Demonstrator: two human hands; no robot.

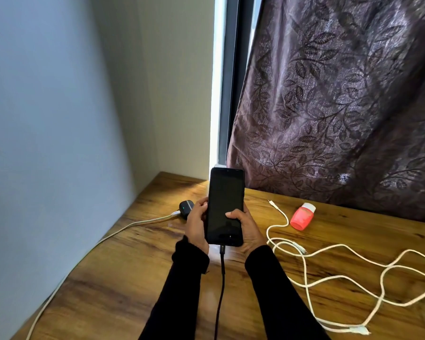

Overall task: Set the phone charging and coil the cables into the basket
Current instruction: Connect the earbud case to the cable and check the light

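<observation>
Both hands hold a black phone [225, 204] upright above the wooden table [133, 278], its screen dark. My left hand [196, 224] grips its left edge. My right hand [245, 230] grips the right edge, with the thumb lying on the screen. A black cable [220, 285] is plugged into the phone's bottom and hangs down toward me. White cables [341, 273] lie tangled and loose on the table to the right. No basket is in view.
A dark earbud case [185, 208] with a green light sits behind my left hand, with a pale cable [123, 229] plugged in and running off the left edge. A pink and white bottle [302, 216] lies on its side. A purple curtain [341, 106] hangs behind the table.
</observation>
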